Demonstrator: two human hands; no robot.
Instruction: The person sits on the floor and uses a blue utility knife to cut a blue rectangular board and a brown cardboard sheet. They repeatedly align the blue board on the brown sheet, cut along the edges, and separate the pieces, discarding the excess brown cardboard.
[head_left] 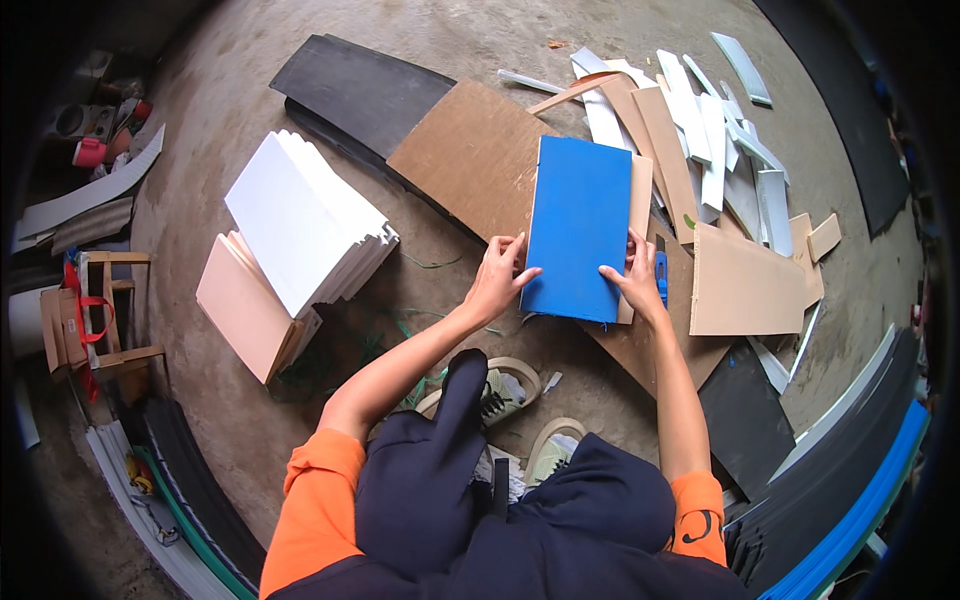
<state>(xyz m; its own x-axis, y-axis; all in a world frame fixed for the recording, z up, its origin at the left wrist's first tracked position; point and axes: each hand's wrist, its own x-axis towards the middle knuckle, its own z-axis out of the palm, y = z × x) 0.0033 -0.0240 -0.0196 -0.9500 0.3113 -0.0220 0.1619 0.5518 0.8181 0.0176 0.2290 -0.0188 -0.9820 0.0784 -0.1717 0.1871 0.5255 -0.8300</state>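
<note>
A rectangular blue plastic panel [581, 215] lies in front of me over a beige panel [640, 195], which shows along its right side. My left hand [500, 272] is closed on the blue panel's left edge, thumb lying on top near the lower corner. At the opposite edge my right hand [635, 275] grips the panel too, its thumb on the blue face and its fingers along the side. Just beyond that hand, a blue-handled cutter [661, 278] is partly hidden. Underneath is a long brown board [470, 160].
At left, a stack of white panels [300, 225] rests on pinkish-beige panels [245, 300]. White and beige offcuts [705, 135] are scattered at the far right. Black sheeting [360, 90] extends beyond the brown board. A wooden frame [120, 310] stands at far left; long sheets [850, 440] lie at right.
</note>
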